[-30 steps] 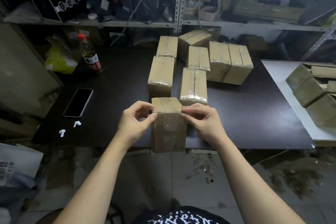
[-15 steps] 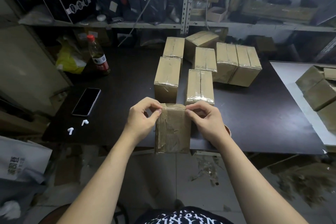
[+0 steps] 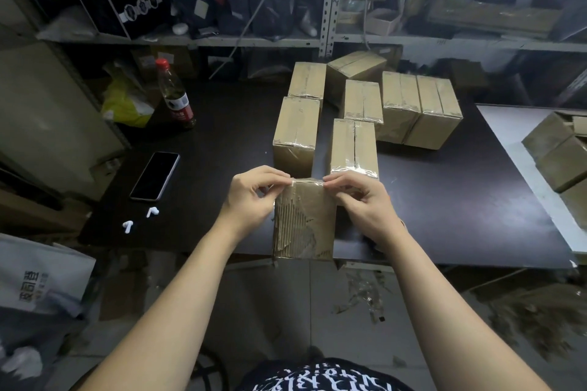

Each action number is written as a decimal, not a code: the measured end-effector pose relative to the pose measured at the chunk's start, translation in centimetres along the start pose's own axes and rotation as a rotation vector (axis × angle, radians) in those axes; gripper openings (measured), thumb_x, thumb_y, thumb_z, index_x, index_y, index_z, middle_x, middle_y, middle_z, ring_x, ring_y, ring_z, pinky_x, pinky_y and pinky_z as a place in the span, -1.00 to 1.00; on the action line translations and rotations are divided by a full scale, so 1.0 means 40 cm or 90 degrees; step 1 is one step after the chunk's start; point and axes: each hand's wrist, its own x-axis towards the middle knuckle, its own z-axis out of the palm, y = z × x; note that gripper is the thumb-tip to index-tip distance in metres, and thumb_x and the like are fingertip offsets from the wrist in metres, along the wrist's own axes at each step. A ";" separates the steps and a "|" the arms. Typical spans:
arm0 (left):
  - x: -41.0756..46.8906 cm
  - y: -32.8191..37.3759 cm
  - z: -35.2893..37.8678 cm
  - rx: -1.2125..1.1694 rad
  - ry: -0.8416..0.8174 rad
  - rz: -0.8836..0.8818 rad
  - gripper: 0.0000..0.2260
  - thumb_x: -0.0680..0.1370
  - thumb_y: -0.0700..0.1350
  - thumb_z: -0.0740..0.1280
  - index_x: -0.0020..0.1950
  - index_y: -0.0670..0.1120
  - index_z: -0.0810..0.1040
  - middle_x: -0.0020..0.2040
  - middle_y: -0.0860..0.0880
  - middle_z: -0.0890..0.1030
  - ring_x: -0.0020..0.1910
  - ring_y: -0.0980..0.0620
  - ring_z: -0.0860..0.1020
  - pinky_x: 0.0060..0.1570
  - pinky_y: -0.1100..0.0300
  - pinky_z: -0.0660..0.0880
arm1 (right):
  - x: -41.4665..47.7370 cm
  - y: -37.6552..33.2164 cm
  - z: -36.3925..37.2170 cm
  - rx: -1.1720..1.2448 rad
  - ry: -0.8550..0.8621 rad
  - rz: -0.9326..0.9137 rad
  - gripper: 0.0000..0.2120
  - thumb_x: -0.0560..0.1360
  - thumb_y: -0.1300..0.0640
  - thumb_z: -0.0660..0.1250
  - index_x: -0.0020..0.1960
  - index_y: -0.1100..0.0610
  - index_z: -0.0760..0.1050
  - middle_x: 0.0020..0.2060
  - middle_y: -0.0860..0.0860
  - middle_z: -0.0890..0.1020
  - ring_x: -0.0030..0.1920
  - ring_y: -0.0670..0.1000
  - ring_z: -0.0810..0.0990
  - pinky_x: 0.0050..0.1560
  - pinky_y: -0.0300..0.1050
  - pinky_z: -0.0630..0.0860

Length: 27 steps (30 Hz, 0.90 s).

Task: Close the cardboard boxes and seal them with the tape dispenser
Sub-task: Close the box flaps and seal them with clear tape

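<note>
A small cardboard box (image 3: 305, 225) with a torn, ribbed front face stands at the near edge of the black table (image 3: 222, 136). My left hand (image 3: 251, 197) pinches its top left corner and my right hand (image 3: 362, 203) pinches its top right corner, both on the shiny tape along the top edge. Several taped boxes (image 3: 354, 146) stand in a group just behind it. The tape dispenser is mostly hidden behind my right wrist; only a thin rim shows.
A phone (image 3: 155, 175) and two white earbuds (image 3: 139, 219) lie on the table's left part. A red-capped bottle (image 3: 176, 95) and a yellow bag (image 3: 127, 101) stand at the back left. More boxes (image 3: 559, 149) sit on a white board at right. Shelves rise behind.
The box has tipped so its torn front face now shows and its top is almost out of sight. Both hands stayed on the top corners.
</note>
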 end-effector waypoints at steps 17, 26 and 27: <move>-0.028 0.021 0.037 0.111 0.103 0.045 -0.76 0.58 0.02 0.47 -0.16 -0.13 0.75 -0.09 0.02 0.73 -0.15 0.07 0.68 -0.23 0.07 0.61 | -0.023 -0.033 0.007 0.047 0.090 0.073 -0.88 0.41 0.10 0.65 -0.10 0.09 0.78 -0.12 -0.09 0.78 0.01 -0.06 0.74 0.10 -0.04 0.69; -0.062 0.058 0.046 0.164 0.037 0.049 -0.91 0.52 -0.21 0.53 0.01 -0.15 0.73 -0.14 -0.01 0.57 -0.25 0.04 0.53 -0.27 0.20 0.46 | -0.040 -0.027 0.003 0.058 0.015 0.096 -0.81 0.48 0.11 0.59 0.09 0.07 0.77 0.01 -0.10 0.77 0.14 -0.09 0.71 0.17 -0.12 0.65; -0.068 0.057 0.048 0.180 0.033 0.064 -0.91 0.52 -0.23 0.53 0.02 -0.16 0.74 -0.16 -0.02 0.53 -0.27 0.03 0.50 -0.28 0.21 0.42 | -0.041 -0.029 0.009 0.059 0.025 0.083 -0.82 0.48 0.16 0.59 0.08 0.11 0.77 0.01 -0.07 0.77 0.12 -0.11 0.71 0.15 -0.17 0.65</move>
